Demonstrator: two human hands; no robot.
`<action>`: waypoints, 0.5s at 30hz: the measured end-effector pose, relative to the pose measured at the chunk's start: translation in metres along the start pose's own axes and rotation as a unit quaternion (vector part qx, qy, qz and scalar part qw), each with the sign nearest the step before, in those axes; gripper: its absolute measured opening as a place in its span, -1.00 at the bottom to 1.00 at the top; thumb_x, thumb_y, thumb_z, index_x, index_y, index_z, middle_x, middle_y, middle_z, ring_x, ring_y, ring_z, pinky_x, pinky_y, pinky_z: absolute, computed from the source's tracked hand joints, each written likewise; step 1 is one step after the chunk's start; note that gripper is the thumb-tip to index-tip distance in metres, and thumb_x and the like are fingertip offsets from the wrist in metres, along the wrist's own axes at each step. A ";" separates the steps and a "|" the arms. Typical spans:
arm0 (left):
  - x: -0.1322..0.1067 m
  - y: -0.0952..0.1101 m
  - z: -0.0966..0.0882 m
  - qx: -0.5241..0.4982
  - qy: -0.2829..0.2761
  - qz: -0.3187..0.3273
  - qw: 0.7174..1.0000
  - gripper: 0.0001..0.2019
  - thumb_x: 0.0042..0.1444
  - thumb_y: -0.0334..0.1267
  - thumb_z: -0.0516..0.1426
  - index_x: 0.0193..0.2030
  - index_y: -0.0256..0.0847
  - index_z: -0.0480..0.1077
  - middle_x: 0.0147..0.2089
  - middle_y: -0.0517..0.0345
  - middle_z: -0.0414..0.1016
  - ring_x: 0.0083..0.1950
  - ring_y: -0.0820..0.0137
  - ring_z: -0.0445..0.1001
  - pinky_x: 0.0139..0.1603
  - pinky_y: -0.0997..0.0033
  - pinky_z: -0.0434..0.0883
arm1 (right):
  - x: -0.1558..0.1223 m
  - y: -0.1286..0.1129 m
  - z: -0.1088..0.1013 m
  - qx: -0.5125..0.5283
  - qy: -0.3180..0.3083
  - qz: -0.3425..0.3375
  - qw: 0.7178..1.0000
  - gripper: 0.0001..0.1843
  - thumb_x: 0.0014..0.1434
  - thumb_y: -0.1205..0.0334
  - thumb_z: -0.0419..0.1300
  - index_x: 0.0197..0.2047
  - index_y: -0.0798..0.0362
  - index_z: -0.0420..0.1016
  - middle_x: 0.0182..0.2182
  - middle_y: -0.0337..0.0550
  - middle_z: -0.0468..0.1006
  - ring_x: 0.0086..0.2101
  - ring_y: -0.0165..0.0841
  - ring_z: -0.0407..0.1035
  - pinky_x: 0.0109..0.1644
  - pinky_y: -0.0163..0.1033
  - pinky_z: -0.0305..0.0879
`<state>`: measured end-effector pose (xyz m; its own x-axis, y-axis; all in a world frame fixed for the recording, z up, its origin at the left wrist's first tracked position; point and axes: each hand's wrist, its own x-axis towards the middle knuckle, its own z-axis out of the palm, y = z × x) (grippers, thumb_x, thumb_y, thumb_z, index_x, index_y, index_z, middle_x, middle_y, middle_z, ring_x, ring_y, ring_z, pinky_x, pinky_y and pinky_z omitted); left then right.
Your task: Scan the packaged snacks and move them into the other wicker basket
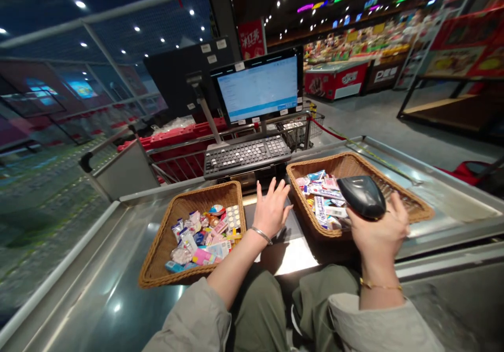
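- Black scanner (361, 195): glossy, rounded, broad head
- Right hand (378, 232): fingers clamped on scanner
- Left hand (271, 209): fingers spread apart, near black keyboard (248, 155)

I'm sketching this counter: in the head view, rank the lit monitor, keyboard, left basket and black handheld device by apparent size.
Largest to smallest:
1. Left basket, partly behind an arm
2. Lit monitor
3. Keyboard
4. Black handheld device, though nearness to the camera likely enlarges it

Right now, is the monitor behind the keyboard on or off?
On: the monitor shows a lit, pale-blue display with a blue band near its bottom.
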<state>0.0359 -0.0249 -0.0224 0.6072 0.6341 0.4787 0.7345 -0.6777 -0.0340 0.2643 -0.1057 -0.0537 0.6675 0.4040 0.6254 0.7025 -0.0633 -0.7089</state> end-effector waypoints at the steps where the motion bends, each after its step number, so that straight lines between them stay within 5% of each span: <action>1: -0.006 -0.004 -0.002 0.000 0.003 -0.004 1.000 -0.48 0.36 -0.18 0.11 0.42 -0.21 0.20 0.45 -0.15 0.30 0.56 0.02 0.07 0.51 -0.44 -0.07 | -0.001 -0.004 0.002 0.006 0.004 0.010 1.000 -0.45 -0.03 0.00 0.39 -0.03 0.17 0.59 0.16 0.36 0.47 0.25 0.24 0.26 0.28 0.42 0.12; 9: -0.052 -0.044 -0.020 0.013 0.012 -0.048 0.999 -0.47 0.35 -0.22 0.12 0.42 -0.23 0.21 0.45 -0.15 0.30 0.54 0.04 0.10 0.52 -0.34 0.02 | -0.016 -0.037 0.016 0.036 -0.040 -0.005 0.999 -0.39 -0.06 -0.03 0.39 -0.01 0.19 0.61 0.23 0.38 0.42 0.28 0.20 0.26 0.35 0.30 0.14; 15: -0.085 -0.085 -0.039 0.038 -0.003 -0.085 0.996 -0.48 0.34 -0.23 0.12 0.40 -0.24 0.23 0.45 -0.15 0.29 0.53 0.02 0.12 0.51 -0.39 -0.02 | -0.033 -0.066 0.029 0.064 -0.082 -0.061 0.993 -0.38 0.01 -0.07 0.35 0.05 0.15 0.58 0.12 0.24 0.53 0.29 0.09 0.25 0.36 0.27 0.15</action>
<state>-0.0899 -0.0358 -0.0262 0.4738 0.7391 0.4788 0.8474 -0.5305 -0.0197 0.1885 -0.0881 -0.0367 0.5233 0.5458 0.6544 0.7308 0.1075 -0.6740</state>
